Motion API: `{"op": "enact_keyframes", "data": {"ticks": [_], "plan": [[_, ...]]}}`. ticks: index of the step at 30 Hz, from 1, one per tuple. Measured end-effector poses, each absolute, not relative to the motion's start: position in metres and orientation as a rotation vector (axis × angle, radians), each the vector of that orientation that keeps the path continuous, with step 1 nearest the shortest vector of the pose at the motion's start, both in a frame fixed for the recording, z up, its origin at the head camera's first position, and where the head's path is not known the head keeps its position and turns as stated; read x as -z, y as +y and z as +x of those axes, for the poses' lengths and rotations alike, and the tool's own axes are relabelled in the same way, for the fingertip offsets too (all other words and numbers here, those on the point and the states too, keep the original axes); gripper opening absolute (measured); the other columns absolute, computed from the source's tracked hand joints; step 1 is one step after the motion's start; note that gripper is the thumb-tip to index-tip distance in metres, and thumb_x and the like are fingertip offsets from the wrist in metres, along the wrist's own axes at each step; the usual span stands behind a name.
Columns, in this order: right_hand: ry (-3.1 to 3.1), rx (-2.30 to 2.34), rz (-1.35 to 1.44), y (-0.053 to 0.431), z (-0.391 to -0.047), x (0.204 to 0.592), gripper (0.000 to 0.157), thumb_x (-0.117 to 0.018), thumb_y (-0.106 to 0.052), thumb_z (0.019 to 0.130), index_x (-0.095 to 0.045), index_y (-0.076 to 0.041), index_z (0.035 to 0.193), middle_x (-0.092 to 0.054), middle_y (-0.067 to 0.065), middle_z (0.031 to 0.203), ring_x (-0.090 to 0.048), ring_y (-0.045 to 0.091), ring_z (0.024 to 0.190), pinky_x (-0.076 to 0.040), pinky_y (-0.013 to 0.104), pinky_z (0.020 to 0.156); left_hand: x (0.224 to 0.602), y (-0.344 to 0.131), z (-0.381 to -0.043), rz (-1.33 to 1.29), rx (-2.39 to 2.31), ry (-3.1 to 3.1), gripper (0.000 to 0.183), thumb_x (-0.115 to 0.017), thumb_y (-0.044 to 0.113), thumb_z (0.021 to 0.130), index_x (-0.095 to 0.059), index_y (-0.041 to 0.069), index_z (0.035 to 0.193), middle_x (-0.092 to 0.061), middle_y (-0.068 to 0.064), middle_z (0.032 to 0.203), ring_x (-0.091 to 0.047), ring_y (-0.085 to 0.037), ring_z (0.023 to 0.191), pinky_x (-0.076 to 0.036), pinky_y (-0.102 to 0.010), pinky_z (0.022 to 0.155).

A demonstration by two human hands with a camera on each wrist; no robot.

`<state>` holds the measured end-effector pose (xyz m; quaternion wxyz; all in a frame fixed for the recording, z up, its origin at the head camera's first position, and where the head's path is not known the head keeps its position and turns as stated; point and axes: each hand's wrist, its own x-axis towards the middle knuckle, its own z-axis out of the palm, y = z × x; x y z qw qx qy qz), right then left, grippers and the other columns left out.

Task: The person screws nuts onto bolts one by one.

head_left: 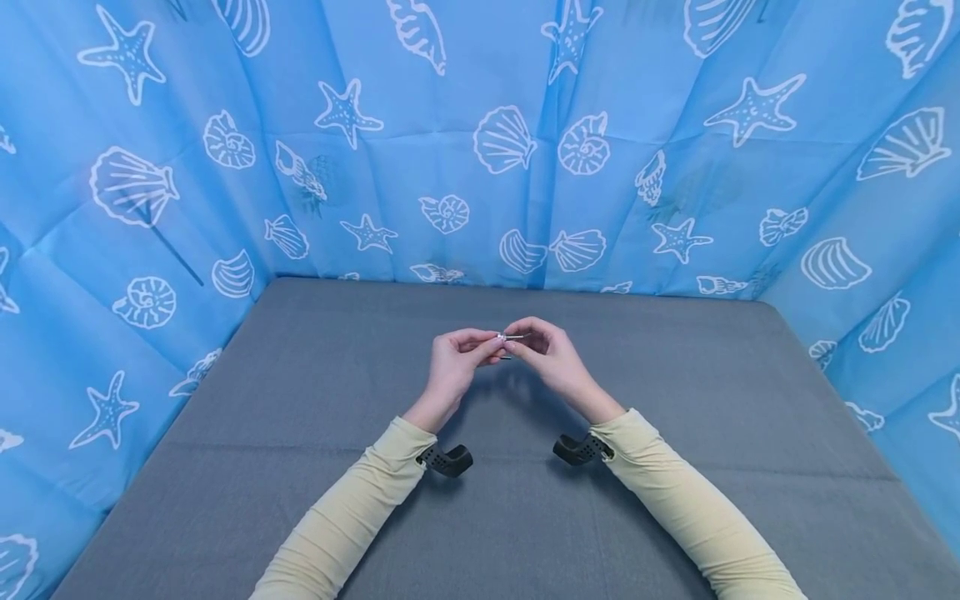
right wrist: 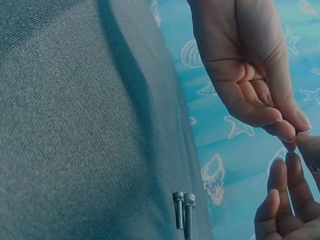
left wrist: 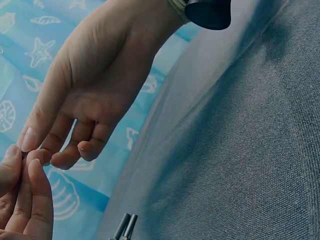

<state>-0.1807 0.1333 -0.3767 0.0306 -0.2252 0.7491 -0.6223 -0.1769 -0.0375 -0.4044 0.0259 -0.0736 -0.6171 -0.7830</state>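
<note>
Near the middle of the table, both hands meet at one small metal bolt (head_left: 516, 337); its silvery end shows between the fingertips and its thin shank points right. My left hand (head_left: 454, 367) pinches the silvery end with thumb and forefinger. The shank's side is pinched by my right hand (head_left: 557, 367), its other fingers curled loosely in the right wrist view. Fingers cover most of the piece in both wrist views. Beneath the hands two more bolts lie side by side on the table, a shorter bolt (right wrist: 179, 210) and a longer, threaded bolt (right wrist: 189, 216).
A grey cloth covers the table (head_left: 315, 500). Blue curtains (head_left: 450, 167) with white shell and starfish prints stand around its back and sides. A black wrist mount (head_left: 447, 460) sits at the left cuff, with another black mount (head_left: 581, 450) at the right cuff.
</note>
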Motion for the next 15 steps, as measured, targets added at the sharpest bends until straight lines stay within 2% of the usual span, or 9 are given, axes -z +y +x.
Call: {"op": "enact_keyframes", "data": {"ticks": [4,9,15], "plan": [[2.342,1.896,-0.696,0.1327,-0.177,0.3717,0.02,-0.059,-0.004,0.095,-0.06,0.009,0.11,-0.062,0.021,0.107,-0.061,0.028,0.095,-0.049,0.05,0.086,0.404,-0.0377,-0.1763,-0.237,2.413,-1.93,0.018,-0.068,0.005,0.087,-0.07,-0.007,0.101,-0.071,-0.016,0.09,-0.071,-0.02,0.078,-0.057,-0.037,0.074],[2.343,1.879,-0.655,0.1317,-0.1777,0.3722,0.02,-0.056,-0.009,0.098,-0.061,0.008,0.107,-0.064,0.019,0.102,-0.062,0.027,0.093,-0.05,0.042,0.086,0.4037,-0.0374,-0.1756,-0.247,2.399,-1.95,0.021,-0.069,0.005,0.088,-0.069,-0.009,0.102,-0.071,-0.015,0.09,-0.07,-0.02,0.079,-0.057,-0.038,0.074],[2.306,1.914,-0.677,0.1345,-0.1788,0.3753,0.024,-0.059,-0.006,0.095,-0.057,0.009,0.114,-0.06,0.019,0.109,-0.06,0.029,0.098,-0.049,0.047,0.087,0.4037,-0.0371,-0.1752,-0.243,2.413,-1.927,0.019,-0.068,0.005,0.088,-0.069,-0.009,0.102,-0.071,-0.017,0.09,-0.071,-0.02,0.078,-0.057,-0.037,0.073]]}}
